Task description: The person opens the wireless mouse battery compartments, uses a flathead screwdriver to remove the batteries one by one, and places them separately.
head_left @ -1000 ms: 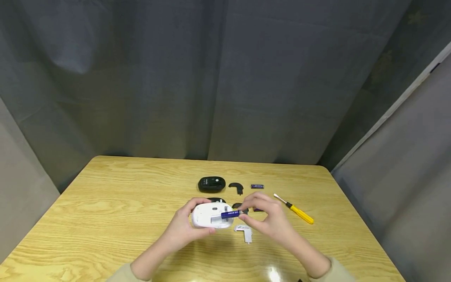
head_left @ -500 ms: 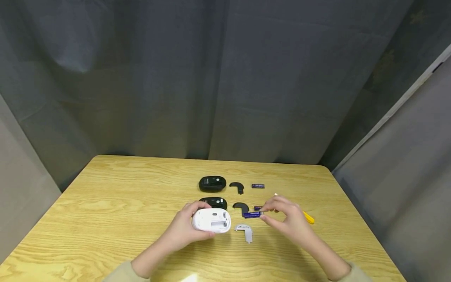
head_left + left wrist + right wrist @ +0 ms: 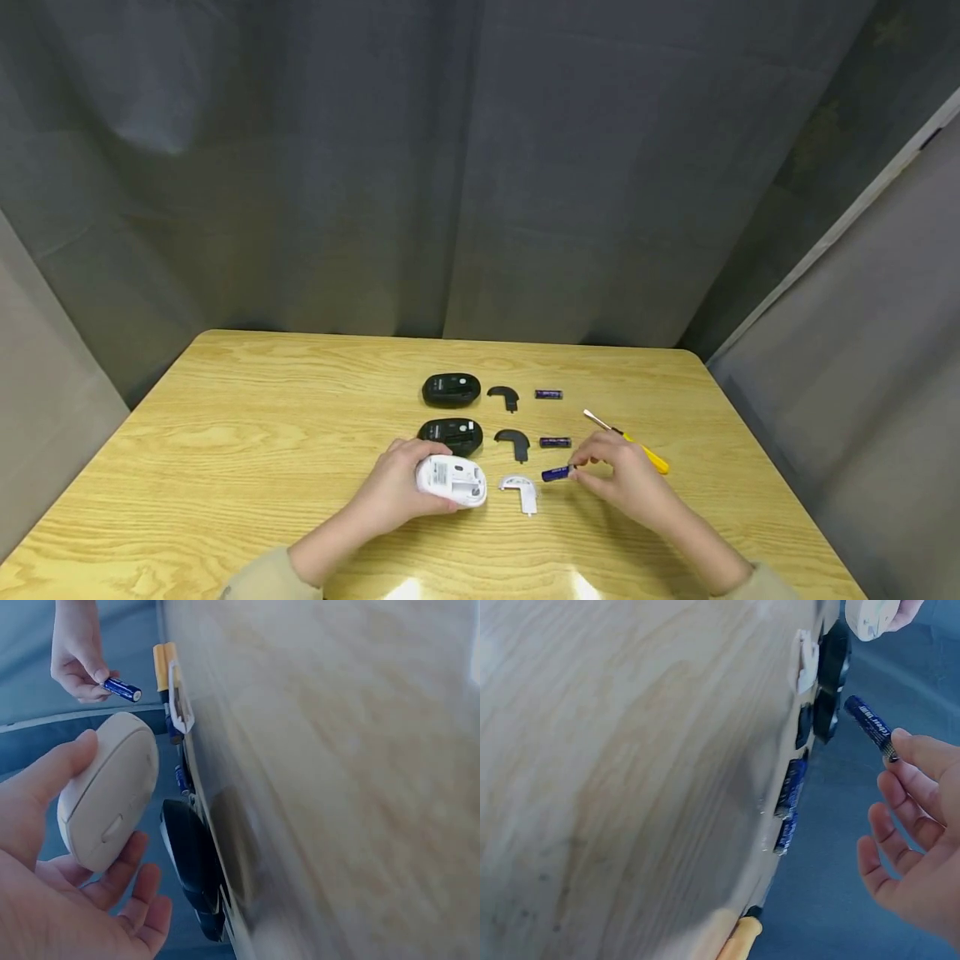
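My left hand (image 3: 397,487) grips a white computer mouse (image 3: 452,481) with its underside and uncovered battery slot facing up. The left wrist view shows the thumb and fingers around the body of the white mouse (image 3: 112,791). To the right, my right hand (image 3: 622,475) pinches one end of a blue battery (image 3: 556,473) between thumb and fingertips. In the right wrist view that battery (image 3: 870,724) is held above the table, its other fingers loosely bent. A white battery cover (image 3: 522,493) lies on the table between the two hands.
Two black mice, one far (image 3: 451,390) and one nearer (image 3: 452,435), lie upside down behind the left hand. Beside them are black covers (image 3: 504,396) (image 3: 514,442) and batteries (image 3: 548,394) (image 3: 555,442). A yellow-handled screwdriver (image 3: 645,455) lies behind the right hand.
The right hand has carried the battery rightward, away from the white mouse, and lowered it beside the white cover. The left hand has tilted the white mouse and lowered it slightly.
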The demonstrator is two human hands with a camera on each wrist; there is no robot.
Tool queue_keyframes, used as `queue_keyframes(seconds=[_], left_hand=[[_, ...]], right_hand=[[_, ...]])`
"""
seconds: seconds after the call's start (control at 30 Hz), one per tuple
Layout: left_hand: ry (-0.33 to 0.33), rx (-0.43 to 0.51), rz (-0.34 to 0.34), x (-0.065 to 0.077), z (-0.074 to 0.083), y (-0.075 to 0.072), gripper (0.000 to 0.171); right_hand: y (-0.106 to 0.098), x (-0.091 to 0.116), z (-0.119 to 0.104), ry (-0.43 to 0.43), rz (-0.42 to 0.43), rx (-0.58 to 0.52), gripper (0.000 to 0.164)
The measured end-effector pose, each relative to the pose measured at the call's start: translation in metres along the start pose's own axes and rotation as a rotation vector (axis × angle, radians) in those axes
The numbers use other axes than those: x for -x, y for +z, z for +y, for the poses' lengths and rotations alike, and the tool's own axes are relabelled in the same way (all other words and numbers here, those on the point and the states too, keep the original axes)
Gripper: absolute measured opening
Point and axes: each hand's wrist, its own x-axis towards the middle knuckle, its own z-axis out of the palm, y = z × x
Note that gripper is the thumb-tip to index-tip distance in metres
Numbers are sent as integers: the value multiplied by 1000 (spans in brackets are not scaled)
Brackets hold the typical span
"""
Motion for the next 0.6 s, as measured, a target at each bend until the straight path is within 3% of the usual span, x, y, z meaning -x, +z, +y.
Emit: queue_keyframes(seconds=[0.37,0.6], left_hand=[[-11,-117,-45,0,-1,7,67],[-3,-174,-86,-2,-4,7,68]], right_hand=[[6,2,17,35,-108,54,12],[5,3,28,10,-187,50,11]])
